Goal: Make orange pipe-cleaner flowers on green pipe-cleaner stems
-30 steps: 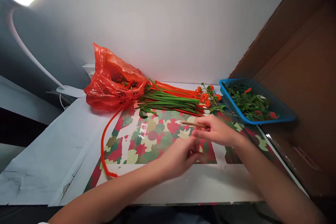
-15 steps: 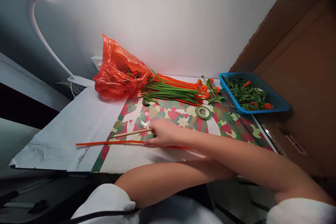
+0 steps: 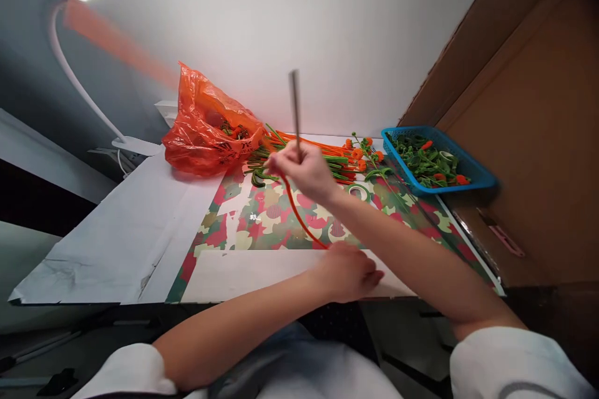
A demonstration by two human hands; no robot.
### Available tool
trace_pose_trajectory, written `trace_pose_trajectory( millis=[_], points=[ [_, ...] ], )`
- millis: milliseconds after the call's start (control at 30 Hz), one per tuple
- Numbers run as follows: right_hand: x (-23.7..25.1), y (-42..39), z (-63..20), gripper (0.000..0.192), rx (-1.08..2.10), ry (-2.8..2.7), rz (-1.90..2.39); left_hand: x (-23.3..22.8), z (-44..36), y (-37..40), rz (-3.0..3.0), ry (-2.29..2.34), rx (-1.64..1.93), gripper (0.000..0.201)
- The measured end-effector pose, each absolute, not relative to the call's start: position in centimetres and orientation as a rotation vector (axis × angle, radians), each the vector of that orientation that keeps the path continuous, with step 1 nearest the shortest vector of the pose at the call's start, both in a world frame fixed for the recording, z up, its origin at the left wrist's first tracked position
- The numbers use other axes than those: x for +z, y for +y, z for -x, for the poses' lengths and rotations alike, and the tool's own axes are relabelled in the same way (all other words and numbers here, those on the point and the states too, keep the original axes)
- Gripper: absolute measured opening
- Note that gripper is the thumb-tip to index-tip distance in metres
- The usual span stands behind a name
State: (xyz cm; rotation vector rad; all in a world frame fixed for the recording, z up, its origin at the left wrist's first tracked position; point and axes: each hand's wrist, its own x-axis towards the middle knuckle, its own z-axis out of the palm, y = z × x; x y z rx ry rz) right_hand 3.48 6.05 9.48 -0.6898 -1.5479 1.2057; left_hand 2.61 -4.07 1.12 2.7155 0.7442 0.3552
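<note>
My right hand [image 3: 306,171] is raised over the middle of the mat, closed round a thin wooden stick [image 3: 296,115] that points upward. The same fingers pinch an orange pipe cleaner [image 3: 299,217]. Its far part flies up to the left as a blur, in front of the wall. Low at the table's front edge, my left hand [image 3: 349,271] is closed on the pipe cleaner's other end, and its fingertips are partly hidden. Between the hands the pipe cleaner bends in a curve. Behind the right hand lie green pipe cleaners [image 3: 339,168] and orange ones.
An orange plastic bag [image 3: 206,143] stands at the back left, below a lamp [image 3: 77,68]. Orange flowers [image 3: 358,154] and green tape [image 3: 359,192] lie right of centre. A blue basket [image 3: 442,188] of leaves sits by a cardboard wall [image 3: 528,137]. A patterned mat [image 3: 266,218] covers the table.
My right hand has risen and moved away from me, tilting the stick upright. The pipe cleaner, flat on the table before, is lifted and swung up left. The arms no longer cross as closely.
</note>
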Motion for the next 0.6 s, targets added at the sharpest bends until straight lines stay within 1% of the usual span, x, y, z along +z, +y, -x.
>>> trace_pose_trajectory(
  millis=[33,100,133,200,267,367,500,600],
  points=[
    [10.4,6.7,-4.6,0.038,1.186,-1.452,0.662,1.1,-1.4,-4.0,-2.725,0.730,0.323,0.032],
    [11.5,7.6,-7.1,0.043,1.105,-1.299,0.696,1.1,1.9,-3.9,-2.801,0.674,0.245,0.026],
    [11.7,8.0,-8.2,0.043,1.078,-1.242,0.734,1.2,3.7,-3.9,-2.826,0.641,0.227,0.022],
    [11.3,8.4,-10.2,0.042,1.026,-1.133,0.807,1.5,7.4,-4.2,-2.842,0.530,0.247,0.019],
    [10.0,8.5,-11.5,0.041,1.005,-1.067,0.886,1.8,10.5,-4.6,-2.813,0.501,0.288,0.019],
    [7.2,8.4,-12.4,0.044,1.049,-1.010,0.997,2.4,13.5,-5.3,-2.822,0.515,0.321,0.018],
    [3.8,7.9,-12.8,0.046,1.110,-0.966,1.034,2.9,15.5,-4.9,-2.783,0.512,0.474,0.025],
    [2.8,7.9,-12.9,0.047,1.128,-0.915,1.063,3.0,15.5,-4.0,-2.617,0.572,0.638,0.030]
  ],
)
